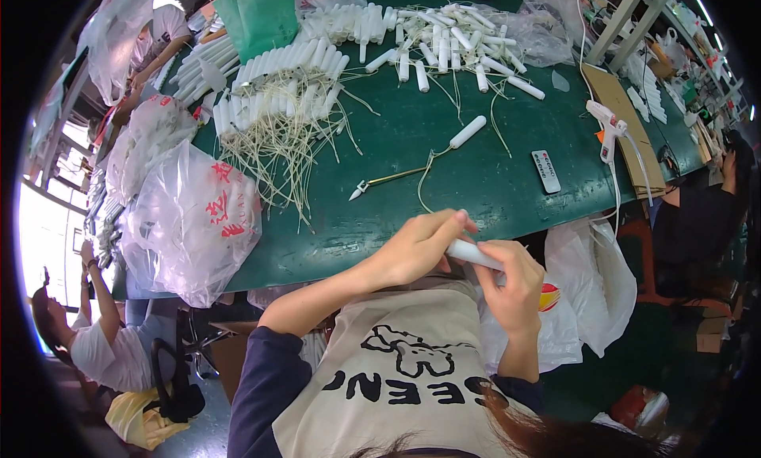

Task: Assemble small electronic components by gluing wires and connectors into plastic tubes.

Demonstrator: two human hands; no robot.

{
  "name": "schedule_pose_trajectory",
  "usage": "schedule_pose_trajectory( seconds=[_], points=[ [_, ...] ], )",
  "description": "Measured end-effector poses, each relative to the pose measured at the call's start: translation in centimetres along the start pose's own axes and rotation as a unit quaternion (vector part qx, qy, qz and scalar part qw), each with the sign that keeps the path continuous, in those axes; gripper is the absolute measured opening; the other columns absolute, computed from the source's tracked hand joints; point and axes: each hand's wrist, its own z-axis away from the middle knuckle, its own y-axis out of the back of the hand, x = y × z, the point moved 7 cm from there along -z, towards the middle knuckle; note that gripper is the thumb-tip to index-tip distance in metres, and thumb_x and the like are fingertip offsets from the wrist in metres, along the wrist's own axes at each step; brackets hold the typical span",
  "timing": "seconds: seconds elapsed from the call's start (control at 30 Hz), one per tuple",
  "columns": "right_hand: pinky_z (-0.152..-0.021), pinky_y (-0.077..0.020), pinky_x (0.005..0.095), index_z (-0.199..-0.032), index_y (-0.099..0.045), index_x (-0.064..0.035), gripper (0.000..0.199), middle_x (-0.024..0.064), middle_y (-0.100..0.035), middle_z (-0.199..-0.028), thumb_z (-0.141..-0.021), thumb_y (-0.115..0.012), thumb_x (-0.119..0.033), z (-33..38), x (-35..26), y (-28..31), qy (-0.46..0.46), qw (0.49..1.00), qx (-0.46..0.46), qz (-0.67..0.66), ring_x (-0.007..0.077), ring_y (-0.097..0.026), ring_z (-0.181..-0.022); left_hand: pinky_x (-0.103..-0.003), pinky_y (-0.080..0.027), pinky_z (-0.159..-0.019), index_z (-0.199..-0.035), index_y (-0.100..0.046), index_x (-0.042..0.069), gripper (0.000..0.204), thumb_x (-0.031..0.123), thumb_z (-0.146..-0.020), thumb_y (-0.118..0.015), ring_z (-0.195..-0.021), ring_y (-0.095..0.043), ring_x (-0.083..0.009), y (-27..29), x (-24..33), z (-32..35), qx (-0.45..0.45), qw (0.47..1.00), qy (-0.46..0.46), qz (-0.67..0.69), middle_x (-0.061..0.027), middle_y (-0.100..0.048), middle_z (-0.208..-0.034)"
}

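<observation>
Tube (476, 255) now held, lower centre, by right hand (515, 282), fingers curled; left hand (424, 242) grip unclear; likely light; best grasped mid-barrel.

White tube (476, 255) in fingers (515, 265): smooth plastic look. Table (357, 240) beyond fingers: glossy, scuffed. Bag (178, 236) left of fingers: thin, shiny plastic.

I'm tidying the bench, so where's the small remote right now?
In the head view, the remote lies right of centre on the green table, beyond the person's right hand and to the left of the white glue gun.
</observation>
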Motion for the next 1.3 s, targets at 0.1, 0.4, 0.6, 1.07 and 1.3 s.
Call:
schedule_pose_trajectory(
  seconds=[0.1, 0.4, 0.6, 1.07, 1.3],
  points=[
    [-0.053, -0.046, 0.0311, -0.094, -0.061, -0.0063, 0.034, 0.0054, -0.062, -0.083, -0.064, -0.072, 0.004, -0.1, -1.0, -0.6, 0.053, 0.994, -0.02, 0.089, 0.0228, -0.058, -0.066, -0.026, -0.049, -0.056, -0.105, -0.06, 0.0, 0.054, 0.042, -0.1, -0.028, -0.059, -0.057, -0.0124, -1.3, -1.7, 0.0, -0.091, 0.986, 0.14, 0.02, -0.0082, -0.062, -0.072],
    [-0.059, -0.0415, 0.0326, -0.091, -0.065, -0.0072, 0.029, 0.0015, -0.06, -0.087, -0.063, -0.067, 0.001, -0.2, -1.6, -1.1, 0.088, 0.983, -0.056, 0.154, 0.02, -0.054, -0.072, -0.027, -0.039, -0.046, -0.083, -0.062, 0.0, 0.051, 0.038, -0.1, -0.032, -0.045, -0.046, -0.0102, -0.3, -3.9, -0.4, -0.089, 0.983, 0.127, -0.102, -0.0059, -0.06, -0.063],
    [-0.061, -0.0416, 0.0321, -0.093, -0.064, -0.0066, 0.031, 0.0024, -0.06, -0.088, -0.063, -0.068, 0.0, 0.2, -0.3, -0.3, 0.058, 0.99, -0.013, 0.129, 0.0205, -0.055, -0.074, -0.025, -0.033, -0.047, -0.074, -0.057, 0.001, 0.052, 0.038, -0.1, -0.032, -0.05, -0.041, -0.0071, 1.2, -4.3, -0.9, -0.041, 0.988, 0.123, -0.084, 0.0001, -0.048, -0.056],
    [-0.072, -0.042, 0.0372, -0.091, -0.066, -0.0105, 0.028, 0.0032, -0.059, -0.096, -0.063, -0.068, -0.008, -0.6, -3.7, -2.3, 0.225, 0.954, -0.045, 0.193, 0.021, -0.053, -0.089, -0.021, -0.028, -0.035, -0.072, -0.052, 0.005, 0.042, 0.035, -0.098, -0.039, -0.043, -0.041, -0.0067, -1.3, -5.5, -0.5, -0.097, 0.951, 0.25, 0.152, -0.001, -0.047, -0.055],
    [-0.071, -0.0419, 0.0373, -0.092, -0.068, -0.0136, 0.029, 0.0023, -0.057, -0.094, -0.062, -0.07, -0.01, -1.2, -3.3, -1.1, 0.195, 0.957, -0.006, 0.217, 0.0217, -0.051, -0.088, -0.021, -0.029, -0.036, -0.072, -0.053, 0.004, 0.04, 0.032, -0.098, -0.04, -0.043, -0.039, -0.0069, -0.4, -5.2, -0.3, -0.089, 0.953, 0.254, 0.141, -0.0011, -0.048, -0.057]
  ],
)
